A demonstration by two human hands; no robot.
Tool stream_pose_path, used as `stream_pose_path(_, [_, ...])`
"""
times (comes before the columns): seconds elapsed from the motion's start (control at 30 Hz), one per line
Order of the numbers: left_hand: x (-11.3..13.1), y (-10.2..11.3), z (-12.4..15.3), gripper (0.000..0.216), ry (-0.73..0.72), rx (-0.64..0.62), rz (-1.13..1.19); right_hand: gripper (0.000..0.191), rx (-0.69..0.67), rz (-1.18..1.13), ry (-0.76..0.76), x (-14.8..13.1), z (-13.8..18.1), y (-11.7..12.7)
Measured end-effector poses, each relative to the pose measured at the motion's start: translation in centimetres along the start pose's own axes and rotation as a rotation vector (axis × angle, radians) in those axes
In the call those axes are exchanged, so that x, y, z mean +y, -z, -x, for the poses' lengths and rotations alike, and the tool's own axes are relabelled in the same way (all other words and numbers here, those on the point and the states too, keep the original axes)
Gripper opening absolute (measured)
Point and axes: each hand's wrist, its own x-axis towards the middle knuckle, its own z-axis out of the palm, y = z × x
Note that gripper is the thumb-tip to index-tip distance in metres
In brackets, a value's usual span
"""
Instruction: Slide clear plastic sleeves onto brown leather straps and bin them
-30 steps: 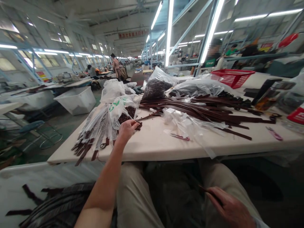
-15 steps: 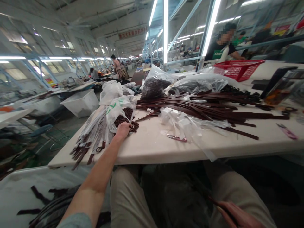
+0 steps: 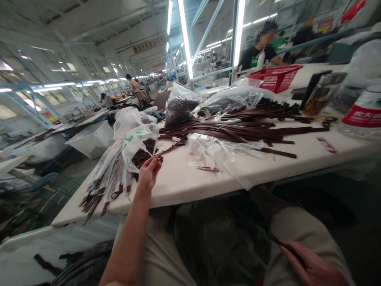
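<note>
My left hand (image 3: 149, 172) is closed in a pinch over the table, beside a clear plastic bag (image 3: 126, 149) of small dark brown pieces (image 3: 142, 156). Anything between its fingertips is too small to make out. Low at the right, over my leg, my right hand (image 3: 312, 260) is wrapped round a dark brown strap (image 3: 276, 240), whose far part is hidden. A bundle of plastic-wrapped straps (image 3: 102, 182) lies left of my left hand. Many loose brown straps (image 3: 226, 130) spread across the table behind a crumpled heap of white plastic strips (image 3: 211, 151).
Pink-handled thread snips (image 3: 207, 168) lie near the front edge; a second pink-handled tool (image 3: 326, 145) is farther right. Filled plastic bags (image 3: 181, 105), a red basket (image 3: 275, 79), a tea bottle (image 3: 323, 93) and a large water bottle (image 3: 364, 111) stand behind. A co-worker (image 3: 262, 49) sits across.
My left hand has lifted slightly from the pile of small brown pieces, its fingers now pinched together. The view has swung right, bringing the water bottle in. My right hand still holds the strap.
</note>
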Motion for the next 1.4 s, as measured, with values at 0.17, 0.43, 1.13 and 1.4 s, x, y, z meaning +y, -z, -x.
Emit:
stream_pose_path(0.17, [-3.4,-4.5,11.8,0.043,0.364,-0.268,0.502,0.034,0.026,0.005,0.015,-4.8,-1.0,1.8])
stream_pose_path(0.43, [-5.0,-6.4,17.0,0.036,0.519,-0.567,0.548,0.023,0.032,-0.024,0.246,-14.6,-5.3,4.2])
stream_pose_path(1.13, [-5.8,-7.1,20.0,0.03,0.454,-0.657,0.367,0.021,-0.055,-0.108,0.204,-17.6,-7.5,0.8])
stream_pose_path(1.4, [-5.8,-6.8,20.0,0.021,0.305,-0.781,0.158,0.024,-0.005,0.021,0.228,-17.4,-6.6,0.3])
